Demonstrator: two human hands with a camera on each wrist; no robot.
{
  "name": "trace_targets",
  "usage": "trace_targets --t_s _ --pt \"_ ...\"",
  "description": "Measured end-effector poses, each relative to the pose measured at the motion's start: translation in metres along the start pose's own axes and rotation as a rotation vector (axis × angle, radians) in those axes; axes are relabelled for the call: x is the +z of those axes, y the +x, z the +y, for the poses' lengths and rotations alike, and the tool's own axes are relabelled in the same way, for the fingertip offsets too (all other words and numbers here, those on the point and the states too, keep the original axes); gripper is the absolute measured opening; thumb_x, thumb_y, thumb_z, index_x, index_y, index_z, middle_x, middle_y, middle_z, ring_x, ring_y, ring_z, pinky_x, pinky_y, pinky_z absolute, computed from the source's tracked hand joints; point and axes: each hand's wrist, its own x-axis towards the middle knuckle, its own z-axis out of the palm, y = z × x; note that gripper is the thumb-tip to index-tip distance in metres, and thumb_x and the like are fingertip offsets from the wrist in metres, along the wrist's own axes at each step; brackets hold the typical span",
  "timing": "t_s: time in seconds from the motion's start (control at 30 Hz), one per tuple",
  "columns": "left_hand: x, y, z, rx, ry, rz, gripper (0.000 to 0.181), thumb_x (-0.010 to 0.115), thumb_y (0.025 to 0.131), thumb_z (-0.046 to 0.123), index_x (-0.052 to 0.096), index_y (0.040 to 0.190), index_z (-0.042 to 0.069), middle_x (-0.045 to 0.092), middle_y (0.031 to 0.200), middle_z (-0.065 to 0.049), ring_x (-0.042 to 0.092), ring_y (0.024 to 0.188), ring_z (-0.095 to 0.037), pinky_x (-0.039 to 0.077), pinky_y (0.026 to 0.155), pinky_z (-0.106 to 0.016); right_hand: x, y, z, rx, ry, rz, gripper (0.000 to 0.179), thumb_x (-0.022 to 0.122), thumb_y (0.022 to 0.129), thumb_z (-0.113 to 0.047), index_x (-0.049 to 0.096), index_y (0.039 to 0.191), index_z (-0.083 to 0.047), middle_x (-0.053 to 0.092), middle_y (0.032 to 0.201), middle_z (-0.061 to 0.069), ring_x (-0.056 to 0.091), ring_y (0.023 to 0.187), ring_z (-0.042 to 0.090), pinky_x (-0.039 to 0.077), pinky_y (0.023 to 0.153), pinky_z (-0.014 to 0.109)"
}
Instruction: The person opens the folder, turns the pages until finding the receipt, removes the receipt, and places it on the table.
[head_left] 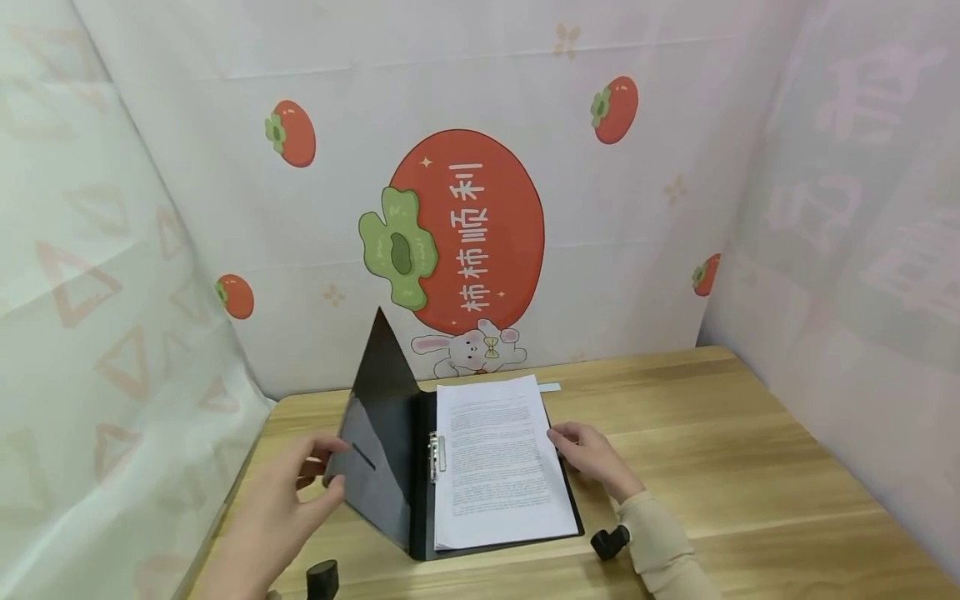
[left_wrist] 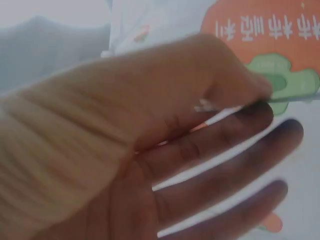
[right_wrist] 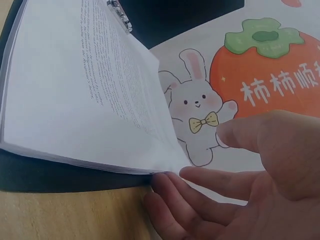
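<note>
A black clip folder lies on the table with its cover raised at a slant on the left. A stack of printed paper sits inside under a metal clip. My left hand pinches the cover's outer edge; the left wrist view shows that thin edge between thumb and index finger, the other fingers extended. At the folder's right edge rests my right hand. In the right wrist view its fingertips touch the paper's edge, with the thumb apart.
A light wooden table extends to the right of the folder. A pale blue strip shows beside the paper's top right corner. White cloth printed with persimmons and a rabbit hangs behind, and more cloth stands on both sides.
</note>
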Motion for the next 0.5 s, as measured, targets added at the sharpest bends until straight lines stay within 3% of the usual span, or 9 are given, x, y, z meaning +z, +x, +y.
trace_targets --t_s 0.17,0.3,0.5 --pt "-0.010 -0.001 -0.016 -0.213 0.114 -0.061 0.033 0.076 0.091 0.006 0.067 0.122 0.009 0.072 0.123 -0.010 0.072 0.103 -0.028 0.057 0.080 -0.041 -0.003 -0.001 0.002 0.000 -0.031 0.004 0.044 0.062 0.107 -0.028 0.065 0.135 0.005 0.071 0.116 0.012 0.065 0.097 0.022 0.056 0.083 0.039" --pt "-0.017 0.004 -0.033 -0.360 0.104 -0.147 0.038 0.070 0.094 0.010 0.060 0.129 0.002 0.067 0.127 -0.021 0.067 0.110 -0.039 0.055 0.081 -0.047 -0.003 -0.001 0.005 -0.002 -0.047 0.008 0.041 0.062 0.107 -0.027 0.067 0.132 0.005 0.072 0.113 0.012 0.065 0.096 0.021 0.056 0.082 0.039" --pt "-0.012 0.014 -0.067 -0.472 0.142 -0.186 0.043 0.068 0.093 0.009 0.053 0.132 -0.003 0.055 0.136 -0.036 0.059 0.113 -0.047 0.048 0.086 -0.055 -0.005 -0.001 0.009 -0.001 -0.067 0.007 0.045 0.061 0.108 -0.029 0.065 0.137 0.004 0.070 0.124 0.017 0.065 0.109 0.028 0.056 0.093 0.048"
